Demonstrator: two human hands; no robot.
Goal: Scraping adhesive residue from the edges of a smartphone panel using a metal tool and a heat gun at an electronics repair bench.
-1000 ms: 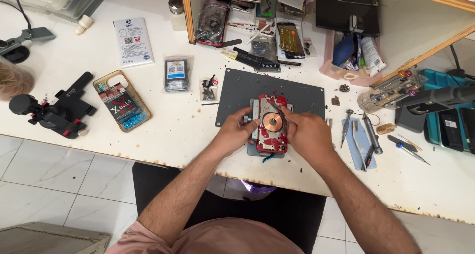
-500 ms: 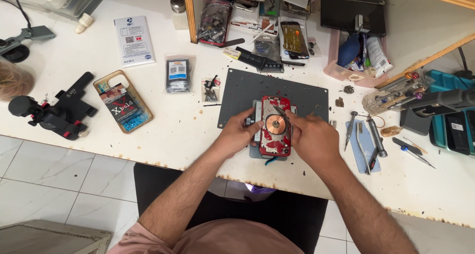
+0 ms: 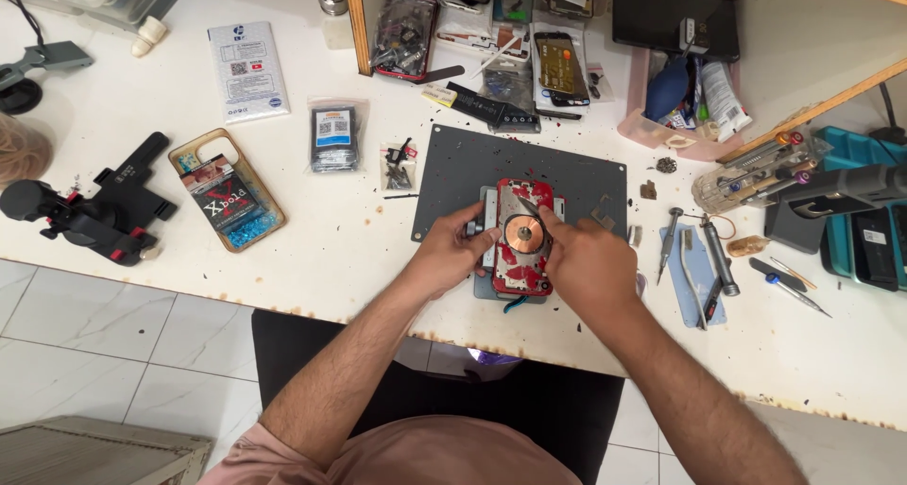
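**White workbench, opened phone at centre**

White worktop (image 3: 312, 230) over tiled floor, cluttered along the upper edge. Dark grey mat (image 3: 567, 169), centre frame, bears the opened red phone (image 3: 525, 241) with its copper coil exposed. Left hand (image 3: 452, 251) grasps the phone's left edge. Right hand (image 3: 588, 268) pinches a thin metal tool (image 3: 527, 207), tip on the phone's upper part. Screwdrivers (image 3: 704, 254) lie right of the mat; black clamp stand (image 3: 90, 211) at far left.

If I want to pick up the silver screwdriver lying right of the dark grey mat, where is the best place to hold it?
Grip the silver screwdriver at the middle of its slim shaft, coming from above with fingers on its long sides. It lies flat, apart from the tools beside it, on the white worktop.
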